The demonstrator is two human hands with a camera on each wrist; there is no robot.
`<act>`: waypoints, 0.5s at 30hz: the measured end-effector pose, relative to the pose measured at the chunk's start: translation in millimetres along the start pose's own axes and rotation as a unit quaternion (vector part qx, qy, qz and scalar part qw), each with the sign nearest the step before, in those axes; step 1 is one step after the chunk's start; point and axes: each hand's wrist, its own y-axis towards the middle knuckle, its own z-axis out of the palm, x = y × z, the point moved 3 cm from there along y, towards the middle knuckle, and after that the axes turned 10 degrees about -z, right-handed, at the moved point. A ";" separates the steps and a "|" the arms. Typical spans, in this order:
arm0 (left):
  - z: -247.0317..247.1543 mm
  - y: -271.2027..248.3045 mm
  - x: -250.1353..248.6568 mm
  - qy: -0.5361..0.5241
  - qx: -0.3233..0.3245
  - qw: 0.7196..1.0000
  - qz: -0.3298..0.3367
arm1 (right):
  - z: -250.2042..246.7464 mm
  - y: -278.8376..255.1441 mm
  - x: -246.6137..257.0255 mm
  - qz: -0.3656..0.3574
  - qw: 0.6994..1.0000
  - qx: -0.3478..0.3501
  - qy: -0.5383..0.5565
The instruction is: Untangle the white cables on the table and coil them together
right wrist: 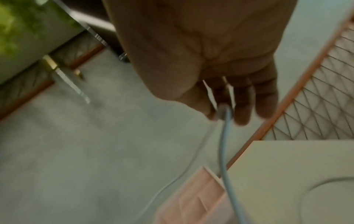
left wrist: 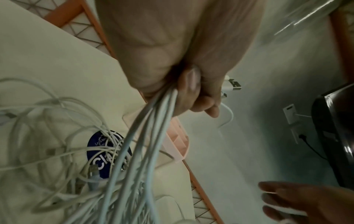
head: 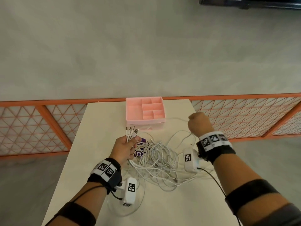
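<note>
A tangle of white cables point(head: 160, 162) lies in the middle of the pale table point(head: 101, 121). My left hand point(head: 126, 148) grips a bunch of several cable ends, their plugs point(head: 132, 130) fanned out above the fist; in the left wrist view the cables point(left wrist: 145, 128) run down from the curled fingers point(left wrist: 193, 94). My right hand point(head: 199, 122) is raised to the right of the pink box, fingers curled round one white cable point(right wrist: 225, 136) that trails back down to the tangle.
A pink divided organiser box point(head: 145, 110) stands at the table's far edge. A purple round sticker point(head: 140, 150) lies under the cables. An orange mesh fence point(head: 244, 115) runs behind the table. Both table sides drop to grey floor.
</note>
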 end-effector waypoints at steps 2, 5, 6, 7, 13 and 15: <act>3.1 0.3 -0.7 0.021 0.007 1.000 0.004 | 17.6 -13.4 5.7 -0.049 0.992 0.018 -0.116; 12.2 -1.1 -0.2 0.050 0.035 0.998 0.011 | 47.3 -33.9 29.2 -0.247 0.962 0.078 -0.083; 15.6 -2.3 -0.3 0.052 0.044 0.998 0.012 | 56.6 -39.7 35.1 -0.289 0.948 0.123 -0.061; 18.4 -3.4 -0.7 0.053 0.050 0.997 0.014 | 65.1 -43.4 38.8 -0.312 0.934 0.164 -0.053; 17.4 -6.5 -7.1 0.024 0.033 0.999 0.022 | 71.2 -29.7 16.1 -0.233 0.952 0.197 0.000; 12.7 -6.8 -7.5 0.011 0.029 0.999 0.026 | 55.3 -12.2 -15.2 -0.160 0.976 0.144 0.047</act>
